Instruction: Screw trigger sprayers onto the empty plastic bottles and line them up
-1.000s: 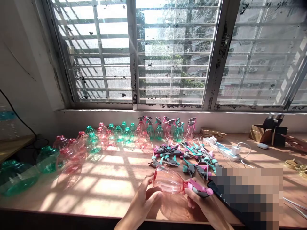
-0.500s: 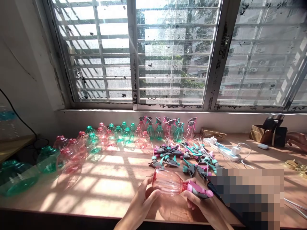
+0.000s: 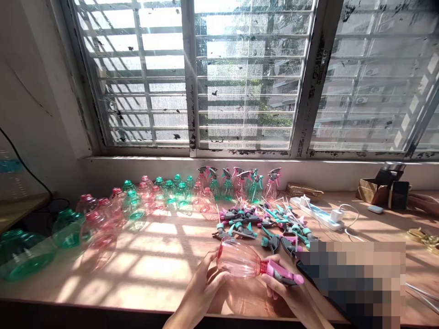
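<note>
While left hand (image 3: 202, 289) grips pink bottle (image 3: 238, 259), right hand (image 3: 283, 288) holds its spray head (image 3: 284, 273).
Loose trigger tops (image 3: 242, 213) lie beyond both hands.

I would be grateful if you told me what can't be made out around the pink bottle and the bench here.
All in the head view:
- Black object: mostly covered by pixelation, so I can't say what it is.
- Right hand: some fingers are hidden by the pink spray head.
- Loose spray heads: they overlap, so no sure count.
- Another person's arm or hand: blurred, cut off by the right edge.
</note>
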`<state>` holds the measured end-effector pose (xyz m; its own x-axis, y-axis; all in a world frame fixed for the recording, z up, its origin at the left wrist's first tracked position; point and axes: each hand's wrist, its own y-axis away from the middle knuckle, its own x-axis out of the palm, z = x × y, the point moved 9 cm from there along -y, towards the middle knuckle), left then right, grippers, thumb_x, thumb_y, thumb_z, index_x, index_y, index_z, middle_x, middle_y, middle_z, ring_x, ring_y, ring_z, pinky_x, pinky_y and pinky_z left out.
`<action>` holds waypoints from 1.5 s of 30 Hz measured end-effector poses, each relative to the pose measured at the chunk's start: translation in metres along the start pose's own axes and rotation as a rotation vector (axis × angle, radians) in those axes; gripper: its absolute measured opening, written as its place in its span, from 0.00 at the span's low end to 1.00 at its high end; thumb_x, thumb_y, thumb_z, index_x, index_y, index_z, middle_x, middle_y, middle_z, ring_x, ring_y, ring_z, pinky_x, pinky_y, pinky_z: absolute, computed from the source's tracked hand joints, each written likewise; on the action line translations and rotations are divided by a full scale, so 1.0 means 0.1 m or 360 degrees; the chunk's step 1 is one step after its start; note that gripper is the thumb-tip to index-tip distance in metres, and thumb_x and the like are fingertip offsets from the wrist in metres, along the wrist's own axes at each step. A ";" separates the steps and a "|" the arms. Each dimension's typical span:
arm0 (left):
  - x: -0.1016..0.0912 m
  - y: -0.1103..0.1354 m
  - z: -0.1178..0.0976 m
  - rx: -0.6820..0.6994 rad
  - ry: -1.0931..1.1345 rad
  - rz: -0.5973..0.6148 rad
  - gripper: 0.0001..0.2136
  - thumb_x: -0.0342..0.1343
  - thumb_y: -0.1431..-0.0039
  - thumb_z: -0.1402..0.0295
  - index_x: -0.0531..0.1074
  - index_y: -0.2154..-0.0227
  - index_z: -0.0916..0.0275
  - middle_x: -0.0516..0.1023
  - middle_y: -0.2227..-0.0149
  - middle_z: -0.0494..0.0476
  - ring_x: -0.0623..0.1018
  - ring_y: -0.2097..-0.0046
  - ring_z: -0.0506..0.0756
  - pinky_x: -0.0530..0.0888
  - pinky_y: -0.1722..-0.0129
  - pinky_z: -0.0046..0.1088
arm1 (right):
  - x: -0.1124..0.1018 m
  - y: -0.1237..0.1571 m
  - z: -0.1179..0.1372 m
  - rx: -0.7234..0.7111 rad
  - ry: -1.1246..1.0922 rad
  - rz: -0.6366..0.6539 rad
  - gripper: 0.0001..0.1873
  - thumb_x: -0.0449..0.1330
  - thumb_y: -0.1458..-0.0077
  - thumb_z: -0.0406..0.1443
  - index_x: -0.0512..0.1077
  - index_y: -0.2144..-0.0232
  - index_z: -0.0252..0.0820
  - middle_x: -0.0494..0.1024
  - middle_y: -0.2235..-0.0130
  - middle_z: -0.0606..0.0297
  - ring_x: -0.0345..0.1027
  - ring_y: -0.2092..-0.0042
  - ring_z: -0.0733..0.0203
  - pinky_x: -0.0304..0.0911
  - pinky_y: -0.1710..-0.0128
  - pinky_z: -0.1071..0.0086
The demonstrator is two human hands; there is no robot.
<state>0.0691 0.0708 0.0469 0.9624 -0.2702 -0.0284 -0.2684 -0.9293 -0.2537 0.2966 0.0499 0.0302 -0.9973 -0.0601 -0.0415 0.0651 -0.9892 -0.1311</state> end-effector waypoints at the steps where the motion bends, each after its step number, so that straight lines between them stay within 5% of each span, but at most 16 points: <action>1: -0.01 0.00 -0.01 0.0006 -0.0017 -0.0010 0.20 0.61 0.38 0.60 0.72 0.43 0.52 0.77 0.39 0.59 0.74 0.36 0.65 0.76 0.40 0.41 | 0.01 0.00 0.01 -0.0011 0.0005 0.0016 0.15 0.68 0.46 0.47 0.71 0.61 0.51 0.74 0.81 0.76 0.66 0.78 0.61 0.60 0.76 0.70; 7: -0.03 -0.02 -0.05 0.0081 -0.0109 0.0000 0.21 0.59 0.38 0.65 0.70 0.41 0.52 0.67 0.34 0.61 0.74 0.39 0.65 0.80 0.45 0.41 | -0.01 0.04 0.11 0.0018 0.0107 -0.0059 0.14 0.67 0.47 0.49 0.71 0.67 0.50 0.72 0.81 0.74 0.65 0.77 0.60 0.62 0.75 0.68; 11: -0.03 -0.02 -0.12 0.0088 -0.0194 0.0012 0.23 0.63 0.42 0.70 0.71 0.43 0.53 0.70 0.37 0.62 0.74 0.38 0.65 0.77 0.42 0.41 | 0.00 0.03 0.04 0.0024 0.0098 -0.0043 0.17 0.65 0.45 0.52 0.70 0.70 0.48 0.71 0.81 0.74 0.64 0.78 0.61 0.61 0.75 0.69; 18: -0.01 0.02 -0.19 0.0115 -0.0214 0.0000 0.16 0.55 0.32 0.56 0.72 0.46 0.53 0.69 0.37 0.62 0.72 0.36 0.65 0.79 0.44 0.37 | 0.02 0.02 0.03 -0.0002 0.0083 0.0034 0.15 0.66 0.45 0.50 0.70 0.66 0.49 0.73 0.81 0.75 0.67 0.78 0.61 0.60 0.75 0.69; 25: -0.01 -0.01 -0.13 0.0197 -0.0237 0.0073 0.21 0.54 0.32 0.56 0.67 0.38 0.48 0.66 0.34 0.60 0.71 0.36 0.66 0.79 0.43 0.41 | 0.00 0.03 0.11 -0.0032 0.0159 0.0016 0.15 0.61 0.39 0.49 0.70 0.70 0.47 0.73 0.80 0.73 0.66 0.76 0.61 0.61 0.72 0.67; 29: -0.02 -0.02 -0.11 0.0148 -0.0301 0.0077 0.25 0.61 0.36 0.59 0.67 0.38 0.51 0.69 0.35 0.62 0.68 0.33 0.67 0.70 0.34 0.45 | 0.01 0.01 0.08 -0.0028 0.0121 0.0033 0.11 0.65 0.42 0.45 0.69 0.70 0.48 0.72 0.81 0.75 0.64 0.77 0.62 0.59 0.74 0.69; 34: -0.01 -0.01 -0.15 0.0140 -0.0163 0.0026 0.18 0.54 0.32 0.55 0.72 0.44 0.53 0.73 0.38 0.62 0.72 0.35 0.67 0.78 0.43 0.39 | 0.01 0.00 0.03 0.0057 0.0106 0.0028 0.12 0.67 0.46 0.45 0.70 0.71 0.47 0.75 0.81 0.74 0.65 0.77 0.61 0.59 0.75 0.69; 45: -0.01 0.00 -0.10 0.0134 -0.0125 -0.0028 0.21 0.64 0.40 0.60 0.72 0.44 0.52 0.72 0.39 0.62 0.74 0.38 0.67 0.80 0.45 0.40 | -0.01 0.02 0.05 0.0033 0.0135 -0.0035 0.15 0.67 0.47 0.48 0.72 0.74 0.47 0.75 0.81 0.71 0.65 0.78 0.60 0.59 0.75 0.67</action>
<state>0.0681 0.0689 0.0564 0.9682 -0.2302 -0.0977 -0.2498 -0.9084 -0.3354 0.2979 0.0474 0.0349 -0.9921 -0.0276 -0.1227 0.0415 -0.9928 -0.1123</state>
